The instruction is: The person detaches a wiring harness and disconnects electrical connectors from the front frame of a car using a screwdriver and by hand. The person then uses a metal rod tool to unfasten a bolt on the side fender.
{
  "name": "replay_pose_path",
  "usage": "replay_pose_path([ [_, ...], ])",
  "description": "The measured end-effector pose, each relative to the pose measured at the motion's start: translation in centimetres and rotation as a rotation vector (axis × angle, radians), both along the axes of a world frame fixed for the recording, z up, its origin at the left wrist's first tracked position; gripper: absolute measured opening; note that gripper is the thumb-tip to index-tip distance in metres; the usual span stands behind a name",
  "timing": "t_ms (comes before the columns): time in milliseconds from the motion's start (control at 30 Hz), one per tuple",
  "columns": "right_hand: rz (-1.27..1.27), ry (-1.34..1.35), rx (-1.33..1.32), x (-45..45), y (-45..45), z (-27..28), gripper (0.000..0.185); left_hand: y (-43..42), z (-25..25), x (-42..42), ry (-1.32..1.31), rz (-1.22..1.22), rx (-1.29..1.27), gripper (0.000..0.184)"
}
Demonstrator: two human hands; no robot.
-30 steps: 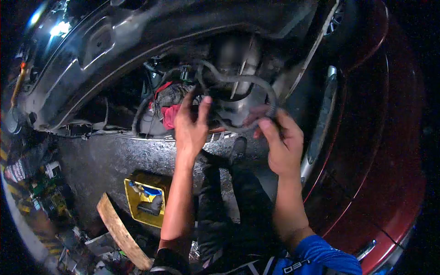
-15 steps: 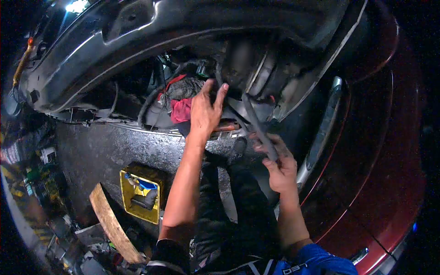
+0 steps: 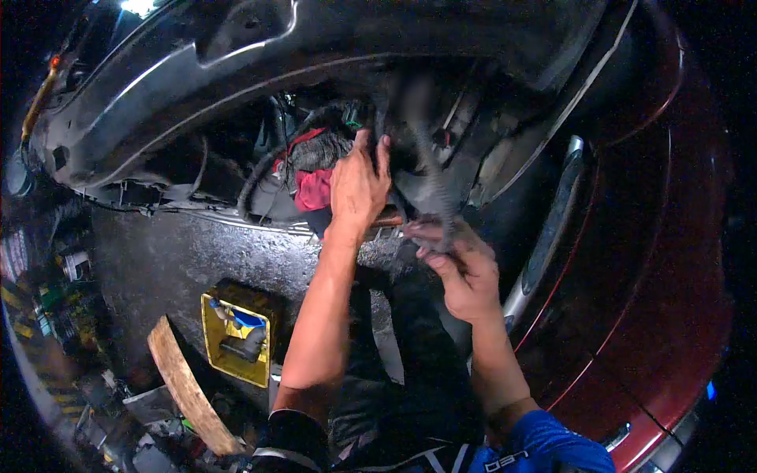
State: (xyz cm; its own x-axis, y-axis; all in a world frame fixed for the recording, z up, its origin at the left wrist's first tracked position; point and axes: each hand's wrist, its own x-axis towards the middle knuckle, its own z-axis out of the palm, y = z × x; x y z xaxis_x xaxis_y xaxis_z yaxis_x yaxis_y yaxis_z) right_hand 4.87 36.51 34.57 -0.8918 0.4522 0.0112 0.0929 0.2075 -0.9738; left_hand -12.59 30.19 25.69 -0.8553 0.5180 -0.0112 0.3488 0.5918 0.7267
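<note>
My left hand [image 3: 359, 189] reaches up in front of the open engine bay, with its thumb and a finger spread apart beside a dark hose; its other fingers are partly hidden. A grey ribbed hose [image 3: 438, 183], blurred by motion, hangs down into my right hand [image 3: 461, 264], whose fingers are wrapped around its lower end. Just left of my left hand lie a pink-red cloth [image 3: 313, 190] and a grey cloth [image 3: 319, 151] among the engine parts.
A dark car panel [image 3: 331, 39] arches over the bay. At the right is a red car body [image 3: 631, 276] with a silver strip [image 3: 544, 232]. On the floor stand a yellow crate [image 3: 208, 335] holding items and a curved wooden board [image 3: 185, 386]; scattered parts lie lower left.
The hose has swung from a wide loop to a more upright line. My right hand has moved down and left with it. My left hand appears further right and slightly higher.
</note>
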Motion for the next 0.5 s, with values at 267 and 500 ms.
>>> replay_pose_path([
  [267,0.015,0.031,0.030,-1.2,-0.9,0.5,0.021,2.1,1.1,-1.3,-0.245,-0.297,-0.017,0.039],
  [500,-0.327,-0.184,-0.189,-6.1,1.8,1.4,0.044,1.0,-1.2,-1.0,-0.301,-0.235,0.199,0.052],
])
